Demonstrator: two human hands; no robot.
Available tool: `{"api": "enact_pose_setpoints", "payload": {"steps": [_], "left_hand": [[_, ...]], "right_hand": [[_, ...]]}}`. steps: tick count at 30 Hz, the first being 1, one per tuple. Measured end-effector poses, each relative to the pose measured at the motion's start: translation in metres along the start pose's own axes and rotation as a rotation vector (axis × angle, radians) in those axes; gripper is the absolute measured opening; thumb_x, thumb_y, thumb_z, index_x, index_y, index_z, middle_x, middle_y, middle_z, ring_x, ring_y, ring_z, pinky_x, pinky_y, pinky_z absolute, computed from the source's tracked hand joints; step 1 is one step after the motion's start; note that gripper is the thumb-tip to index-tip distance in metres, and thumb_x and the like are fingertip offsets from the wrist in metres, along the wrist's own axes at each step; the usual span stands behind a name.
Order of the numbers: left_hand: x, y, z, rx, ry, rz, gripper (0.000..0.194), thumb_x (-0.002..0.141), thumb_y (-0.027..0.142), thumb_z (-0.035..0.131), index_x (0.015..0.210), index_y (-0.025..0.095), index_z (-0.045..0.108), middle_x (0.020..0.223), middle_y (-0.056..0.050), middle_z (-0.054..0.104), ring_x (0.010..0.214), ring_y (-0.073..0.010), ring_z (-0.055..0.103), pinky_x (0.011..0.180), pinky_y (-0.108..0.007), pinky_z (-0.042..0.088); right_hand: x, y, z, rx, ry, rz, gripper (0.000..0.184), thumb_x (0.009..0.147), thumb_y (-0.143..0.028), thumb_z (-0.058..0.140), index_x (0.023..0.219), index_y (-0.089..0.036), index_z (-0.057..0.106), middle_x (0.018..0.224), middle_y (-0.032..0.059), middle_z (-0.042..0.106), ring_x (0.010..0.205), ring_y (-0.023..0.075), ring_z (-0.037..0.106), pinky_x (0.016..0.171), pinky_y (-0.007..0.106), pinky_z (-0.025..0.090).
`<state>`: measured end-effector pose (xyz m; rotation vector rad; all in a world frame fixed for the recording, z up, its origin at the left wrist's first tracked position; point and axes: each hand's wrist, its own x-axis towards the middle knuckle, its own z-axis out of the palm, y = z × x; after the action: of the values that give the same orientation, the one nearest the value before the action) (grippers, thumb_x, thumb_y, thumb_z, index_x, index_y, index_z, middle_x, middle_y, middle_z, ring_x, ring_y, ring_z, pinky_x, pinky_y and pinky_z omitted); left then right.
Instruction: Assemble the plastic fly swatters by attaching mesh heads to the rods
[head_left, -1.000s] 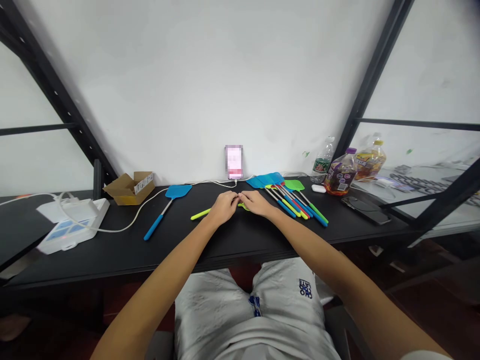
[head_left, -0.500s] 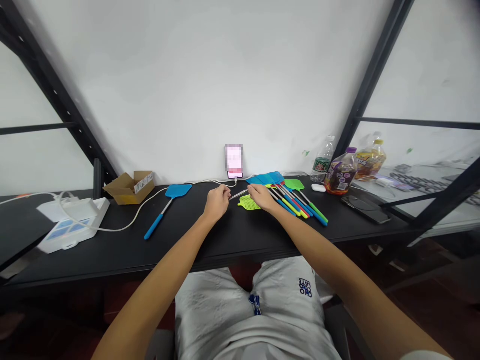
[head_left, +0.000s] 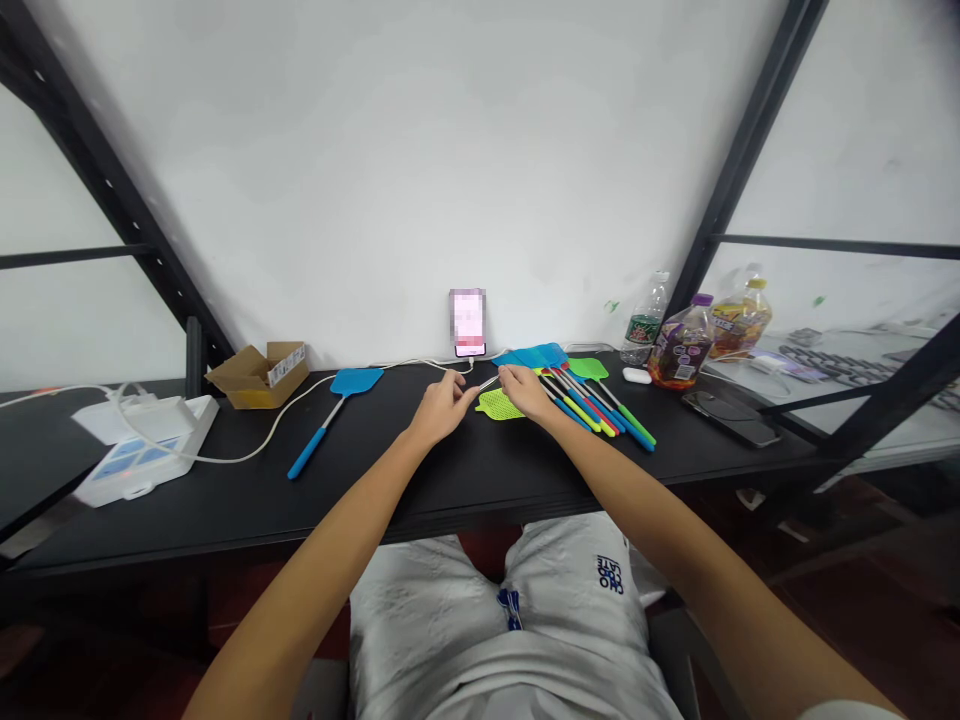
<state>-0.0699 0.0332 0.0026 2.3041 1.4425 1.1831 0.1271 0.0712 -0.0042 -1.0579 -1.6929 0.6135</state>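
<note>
My right hand point(head_left: 525, 391) is closed on one end of a thin metal rod point(head_left: 488, 383), held a little over the desk. At the rod's other end, my left hand point(head_left: 441, 408) has its thumb stretched toward the tip and its fingers apart from the thumb. Partly under my right hand lies a yellow-green fly swatter head point(head_left: 496, 405); whether it joins the rod is hidden. Right of my hands, several fly swatters with coloured handles point(head_left: 592, 408) lie side by side, blue heads point(head_left: 536, 356) toward the wall. A single blue fly swatter point(head_left: 354, 381) rests on the left.
A phone point(head_left: 469, 325) leans on the wall, plugged into a white cable. On the left are an open cardboard box point(head_left: 259, 382) and a white power strip point(head_left: 142, 460). Bottles point(head_left: 681, 345), a white case point(head_left: 637, 376) and a dark phone point(head_left: 731, 417) sit on the right.
My left hand has loosened from its pinch, its thumb and fingers now spread apart. My right hand stays in nearly the same place with the rod.
</note>
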Motion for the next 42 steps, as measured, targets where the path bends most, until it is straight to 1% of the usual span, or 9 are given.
{"api": "enact_pose_setpoints", "payload": {"steps": [5,8,11,15,18,24,33,37,42], "left_hand": [[-0.001,-0.002,0.004,0.161,-0.130,0.034,0.028,0.092,0.043,0.050,0.080,0.020,0.060,0.073,-0.003,0.065,0.068,-0.0174,0.058,0.061,-0.026,0.035],[-0.001,-0.002,0.004,0.171,-0.136,0.036,0.030,0.094,0.041,0.046,0.078,0.020,0.058,0.072,-0.003,0.063,0.067,-0.0171,0.056,0.061,-0.026,0.033],[-0.002,0.000,0.003,0.150,-0.128,0.043,0.030,0.095,0.041,0.044,0.078,0.020,0.057,0.070,-0.002,0.061,0.065,-0.0162,0.054,0.060,-0.026,0.031],[-0.003,0.003,0.002,0.137,-0.128,0.050,0.030,0.096,0.039,0.043,0.076,0.020,0.056,0.068,-0.001,0.059,0.062,-0.0151,0.051,0.059,-0.025,0.029],[-0.002,0.003,0.003,0.127,-0.132,0.054,0.030,0.096,0.038,0.043,0.076,0.019,0.056,0.068,-0.001,0.060,0.062,-0.0148,0.051,0.059,-0.025,0.029],[-0.002,0.003,0.005,0.122,-0.127,0.044,0.032,0.096,0.040,0.043,0.077,0.020,0.058,0.069,-0.002,0.061,0.062,-0.0153,0.053,0.059,-0.025,0.031],[-0.001,-0.002,0.003,0.160,-0.118,0.029,0.034,0.096,0.041,0.042,0.078,0.020,0.061,0.067,-0.002,0.060,0.062,-0.0166,0.054,0.059,-0.026,0.032],[-0.001,-0.004,0.003,0.153,-0.116,0.021,0.033,0.095,0.041,0.043,0.077,0.020,0.061,0.066,-0.002,0.060,0.061,-0.0167,0.054,0.059,-0.026,0.032],[-0.001,-0.006,0.004,0.153,-0.117,0.002,0.031,0.094,0.041,0.045,0.079,0.020,0.061,0.067,-0.002,0.060,0.063,-0.0168,0.054,0.060,-0.027,0.033]], "right_hand": [[0.003,0.002,-0.006,-0.110,0.156,-0.017,0.040,0.093,-0.036,0.041,0.056,-0.021,0.037,0.055,-0.0013,0.042,0.054,0.0126,0.040,0.052,0.025,0.029],[0.003,0.000,-0.007,-0.014,0.193,0.019,0.042,0.092,-0.043,0.045,0.057,-0.021,0.037,0.052,-0.0023,0.041,0.051,0.0111,0.038,0.047,0.024,0.028],[0.000,-0.008,-0.004,0.229,0.080,0.149,0.042,0.089,-0.053,0.051,0.064,-0.022,0.042,0.049,-0.0039,0.044,0.042,0.0089,0.037,0.040,0.022,0.026],[-0.005,-0.020,-0.001,0.351,-0.210,0.292,0.044,0.086,-0.057,0.059,0.066,-0.019,0.049,0.046,-0.0006,0.053,0.033,0.0078,0.039,0.033,0.021,0.023],[-0.006,-0.022,0.000,0.381,-0.257,0.301,0.041,0.088,-0.051,0.060,0.067,-0.017,0.053,0.046,0.0007,0.055,0.032,0.0073,0.042,0.031,0.019,0.024],[0.001,-0.013,-0.003,0.462,-0.116,0.316,0.037,0.089,-0.046,0.061,0.068,-0.016,0.054,0.054,0.0018,0.058,0.034,0.0057,0.043,0.031,0.017,0.023],[0.007,-0.010,-0.025,0.528,0.192,0.356,0.035,0.088,-0.040,0.063,0.066,-0.019,0.044,0.051,-0.0035,0.048,0.036,0.0043,0.034,0.032,0.017,0.020],[0.007,-0.009,-0.027,0.536,0.256,0.361,0.036,0.086,-0.044,0.063,0.067,-0.020,0.044,0.053,-0.0048,0.044,0.039,0.0050,0.033,0.033,0.018,0.019],[0.010,-0.001,-0.024,0.415,0.337,0.272,0.039,0.085,-0.051,0.062,0.068,-0.019,0.051,0.053,-0.0052,0.042,0.045,0.0075,0.040,0.036,0.019,0.028]]}}
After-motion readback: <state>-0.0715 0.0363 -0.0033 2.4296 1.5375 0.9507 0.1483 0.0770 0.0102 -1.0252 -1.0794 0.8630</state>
